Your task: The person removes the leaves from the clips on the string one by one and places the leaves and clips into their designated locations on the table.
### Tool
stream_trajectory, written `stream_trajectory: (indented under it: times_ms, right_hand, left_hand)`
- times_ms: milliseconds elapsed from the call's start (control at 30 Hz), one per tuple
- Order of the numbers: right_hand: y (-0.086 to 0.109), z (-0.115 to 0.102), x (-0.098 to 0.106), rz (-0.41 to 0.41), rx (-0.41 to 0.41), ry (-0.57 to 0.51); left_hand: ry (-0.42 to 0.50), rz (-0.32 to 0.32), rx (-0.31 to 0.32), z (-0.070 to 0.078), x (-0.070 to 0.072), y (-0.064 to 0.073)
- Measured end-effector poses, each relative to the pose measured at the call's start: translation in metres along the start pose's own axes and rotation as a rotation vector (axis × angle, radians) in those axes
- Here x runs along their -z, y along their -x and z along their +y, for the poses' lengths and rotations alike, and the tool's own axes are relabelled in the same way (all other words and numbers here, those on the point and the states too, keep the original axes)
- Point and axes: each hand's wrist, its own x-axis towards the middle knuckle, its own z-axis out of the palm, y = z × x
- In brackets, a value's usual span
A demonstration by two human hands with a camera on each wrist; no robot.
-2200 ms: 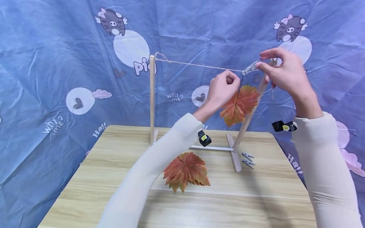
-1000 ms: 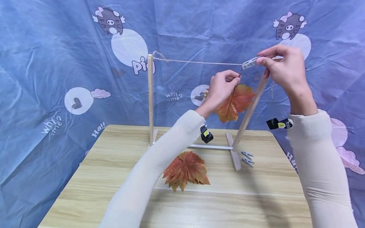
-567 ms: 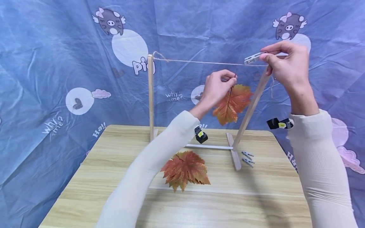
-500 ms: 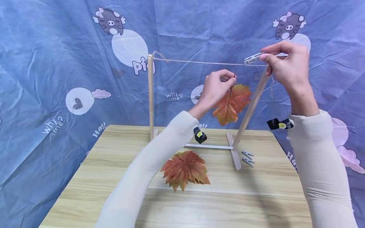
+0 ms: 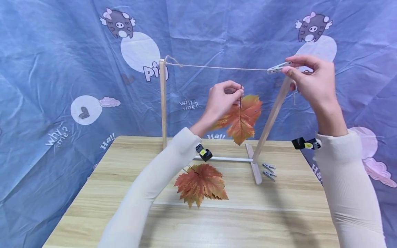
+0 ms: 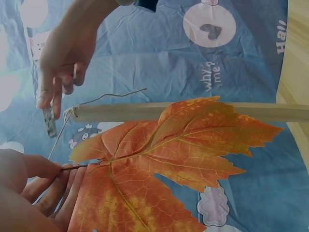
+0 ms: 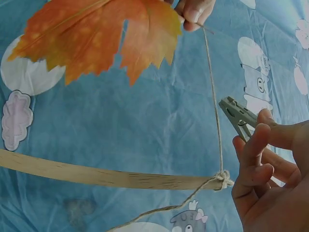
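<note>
An orange-red artificial maple leaf hangs by its thin dark stem, which my left hand pinches between thumb and fingertips, below the string. In the left wrist view the leaf fills the middle. My right hand pinches a grey clothespin by its handles, near the right end of the string. Seen from the right wrist, the clothespin has its nose beside the string, apart from the leaf stem. The string runs between two wooden posts.
The frame's left post, right post and white crossbar stand at the table's back. Several stacked leaves lie on the wooden table in front. Two clothespins lie right of the frame's foot. A blue printed cloth hangs behind.
Earlier the clothespin was at the string with the leaf stem at its nose. Since then my left hand has drawn the leaf away leftward and down; the right hand rose a little, then lowered.
</note>
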Motion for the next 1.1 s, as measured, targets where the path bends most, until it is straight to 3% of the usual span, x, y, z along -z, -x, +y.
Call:
stream_trajectory:
  times_ms: [200, 433, 700, 1100]
  right_hand:
    - [0.013, 0.014, -0.003, -0.011, 0.015, -0.009]
    - [0.029, 0.031, -0.01, -0.029, 0.026, -0.095]
    - [0.053, 0.054, -0.017, -0.045, 0.001, 0.056]
    - [0.076, 0.079, -0.015, -0.062, -0.067, 0.101]
  left_hand:
    - [0.059, 0.043, 0.001, -0.01, 0.015, 0.008]
    - [0.101, 0.035, 0.014, -0.019, 0.03, 0.018]
    - [0.144, 0.043, 0.051, -0.031, 0.045, 0.033]
    - [0.201, 0.079, 0.079, -0.051, 0.061, 0.048]
